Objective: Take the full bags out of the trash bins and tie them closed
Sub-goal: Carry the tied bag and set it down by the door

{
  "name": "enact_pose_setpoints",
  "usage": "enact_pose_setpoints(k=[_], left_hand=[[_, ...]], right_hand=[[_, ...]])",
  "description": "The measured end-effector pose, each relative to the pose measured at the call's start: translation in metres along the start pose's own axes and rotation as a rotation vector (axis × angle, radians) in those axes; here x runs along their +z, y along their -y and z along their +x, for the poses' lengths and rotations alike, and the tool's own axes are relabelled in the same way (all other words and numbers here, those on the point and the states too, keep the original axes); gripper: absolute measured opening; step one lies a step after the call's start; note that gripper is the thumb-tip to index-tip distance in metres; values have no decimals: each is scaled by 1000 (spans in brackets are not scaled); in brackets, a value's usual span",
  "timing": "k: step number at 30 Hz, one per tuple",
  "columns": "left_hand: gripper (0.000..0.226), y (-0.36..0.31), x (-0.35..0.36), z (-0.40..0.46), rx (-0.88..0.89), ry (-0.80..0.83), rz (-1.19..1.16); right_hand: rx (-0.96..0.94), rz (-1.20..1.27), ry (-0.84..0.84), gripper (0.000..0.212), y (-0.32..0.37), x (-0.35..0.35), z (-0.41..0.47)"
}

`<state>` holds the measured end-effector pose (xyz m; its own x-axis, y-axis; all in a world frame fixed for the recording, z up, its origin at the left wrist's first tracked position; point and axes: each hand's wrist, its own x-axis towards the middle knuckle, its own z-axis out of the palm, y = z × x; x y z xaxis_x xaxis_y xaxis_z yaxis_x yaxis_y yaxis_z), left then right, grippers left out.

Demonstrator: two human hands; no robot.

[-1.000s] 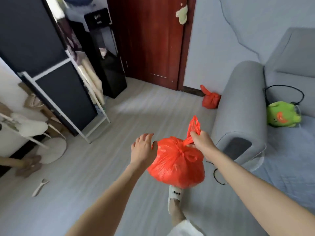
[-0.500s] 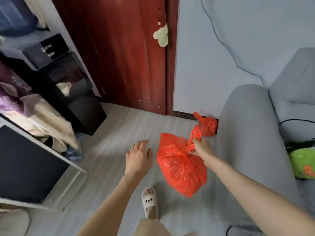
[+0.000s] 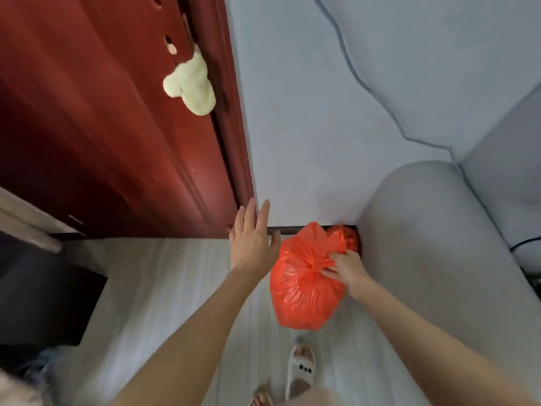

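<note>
Bag point(image 3: 304, 291) first: bright orange plastic, bulging, its neck gathered into a knot, and it hangs in the air low over the floor point(image 3: 164, 288), just beside the grey sofa arm point(image 3: 433, 244). The right hand point(image 3: 347, 266) has its fingers pinched round that knotted neck and carries the load. The left hand point(image 3: 253, 244) is up beside it, fingers spread and straight, gripping nothing, close to the bag but apart from it. Behind, tucked in the corner where the wall point(image 3: 307, 127) meets the sofa arm, sits a second orange bag point(image 3: 344, 237), partly hidden by the first one. So by my reading, this bag is out of its bin and tied, and the carried one looks headed for the corner next to its mate; setting it down seems what's left here, and whether more bins wait I cannot tell. Further out, a dark red door point(image 3: 102, 127) with a pale plush thing point(image 3: 191, 83) hanging on it. No readable writing or brand anywhere.
</note>
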<state>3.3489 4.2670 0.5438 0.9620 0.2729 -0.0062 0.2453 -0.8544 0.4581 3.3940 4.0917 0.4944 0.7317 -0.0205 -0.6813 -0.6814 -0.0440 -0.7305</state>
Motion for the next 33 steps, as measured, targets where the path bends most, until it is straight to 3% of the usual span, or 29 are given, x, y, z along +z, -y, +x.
enact_pose_setpoints(k=[5, 11, 17, 22, 26, 30, 33], left_hand=[[68, 17, 88, 132, 25, 29, 120], [72, 61, 209, 258, 207, 19, 373], [78, 116, 283, 325, 224, -157, 461], [80, 134, 310, 344, 266, -286, 494], [87, 127, 300, 337, 220, -194, 497], [84, 107, 263, 316, 188, 74, 477], [75, 95, 222, 295, 148, 235, 411]], right_hand=[[123, 78, -28, 29, -4, 29, 148], [183, 125, -80, 25, -55, 46, 320], [273, 285, -103, 30, -90, 58, 406], [307, 190, -81, 17, -102, 76, 429], [321, 133, -28, 23, -90, 77, 418], [304, 57, -18, 37, -61, 75, 385], [256, -49, -30, 35, -30, 77, 349]])
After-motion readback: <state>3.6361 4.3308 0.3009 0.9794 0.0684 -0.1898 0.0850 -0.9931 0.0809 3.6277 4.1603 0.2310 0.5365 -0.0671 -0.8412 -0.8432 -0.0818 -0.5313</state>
